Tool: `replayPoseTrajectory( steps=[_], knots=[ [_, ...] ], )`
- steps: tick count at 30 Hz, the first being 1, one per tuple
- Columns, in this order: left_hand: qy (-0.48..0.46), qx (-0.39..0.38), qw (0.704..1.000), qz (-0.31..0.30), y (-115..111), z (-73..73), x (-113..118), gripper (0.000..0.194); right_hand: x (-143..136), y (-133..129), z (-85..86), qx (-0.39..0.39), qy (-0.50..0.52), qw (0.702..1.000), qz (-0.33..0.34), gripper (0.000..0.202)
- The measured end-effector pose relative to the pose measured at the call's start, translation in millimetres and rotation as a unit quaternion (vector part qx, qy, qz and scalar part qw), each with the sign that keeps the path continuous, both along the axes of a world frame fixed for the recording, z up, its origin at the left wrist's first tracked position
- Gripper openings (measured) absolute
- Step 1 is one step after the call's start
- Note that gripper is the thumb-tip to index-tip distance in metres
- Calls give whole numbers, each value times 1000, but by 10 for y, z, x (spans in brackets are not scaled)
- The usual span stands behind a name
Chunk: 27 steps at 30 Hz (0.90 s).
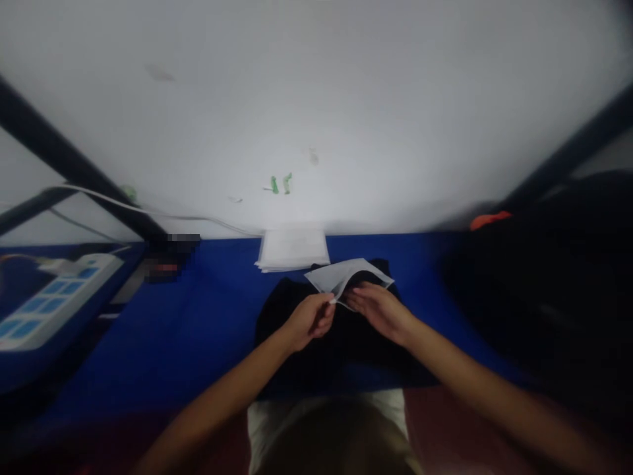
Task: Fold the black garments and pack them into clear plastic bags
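Observation:
A white translucent plastic bag (341, 274) lies tilted over a pile of black cloth (287, 310), its mouth facing me and partly spread. My left hand (311, 320) pinches the near left edge of the bag between thumb and fingers. At the mouth is my right hand (378, 310), its fingers stretched out toward the dark gap and partly behind the bag's edge. Something black shows inside that gap; I cannot make out whether it is the cloth. Just beyond the bag lies a stack of similar white bags (294, 249).
A blue-covered table (198, 316) meets a white wall (316, 119). A power strip (64, 300) with blue sockets stands at left, its white cable running along the wall. Dark metal bars (84, 158) slant on both sides. A large black mass (544, 284) fills the right.

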State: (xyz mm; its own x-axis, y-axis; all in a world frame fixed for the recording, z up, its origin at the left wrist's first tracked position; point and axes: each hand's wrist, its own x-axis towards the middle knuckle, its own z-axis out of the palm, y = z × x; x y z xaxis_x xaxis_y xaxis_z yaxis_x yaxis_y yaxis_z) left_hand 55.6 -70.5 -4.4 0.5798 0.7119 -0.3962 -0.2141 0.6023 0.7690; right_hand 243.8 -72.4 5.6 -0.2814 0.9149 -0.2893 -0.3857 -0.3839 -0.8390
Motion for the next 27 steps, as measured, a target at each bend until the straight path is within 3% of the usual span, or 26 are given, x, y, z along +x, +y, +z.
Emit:
replayPoseTrajectory(
  steps=[2, 4, 6, 8, 11, 14, 16, 18, 23, 27],
  knots=[
    [-34, -19, 999, -15, 14, -12, -24, 38, 98, -93, 22, 82, -136, 987, 17, 19],
    [-45, -23, 998, -33, 20, -16, -37, 36, 164, -184, 62, 207, -300, 931, 17, 27],
    [-51, -18, 997, -46, 24, -14, -33, 35, 184, -265, 107, 341, -426, 837, 17, 28],
    [-57, -14, 996, -60, 28, -10, -16, 36, 167, -319, 144, 460, -512, 725, 39, 28],
    [-61, -7, 995, -75, 32, 3, 25, 38, 122, -334, 178, 580, -591, 557, 64, 23],
    [-62, 2, 996, -71, 32, 16, 61, 38, 100, -292, 201, 635, -617, 461, 60, 22],
    [-61, 11, 996, -59, 31, 21, 83, 37, 93, -250, 214, 650, -624, 428, 65, 22],
    [-60, 21, 997, -43, 28, 24, 107, 37, 87, -194, 221, 655, -625, 418, 78, 20],
    [-62, 41, 997, -8, 20, 69, 156, 38, 167, 0, 179, 663, -611, 426, 73, 22],
    [-67, 53, 996, 3, 31, 128, 121, 40, 479, 154, 104, 622, -631, 463, 31, 21]
  ],
)
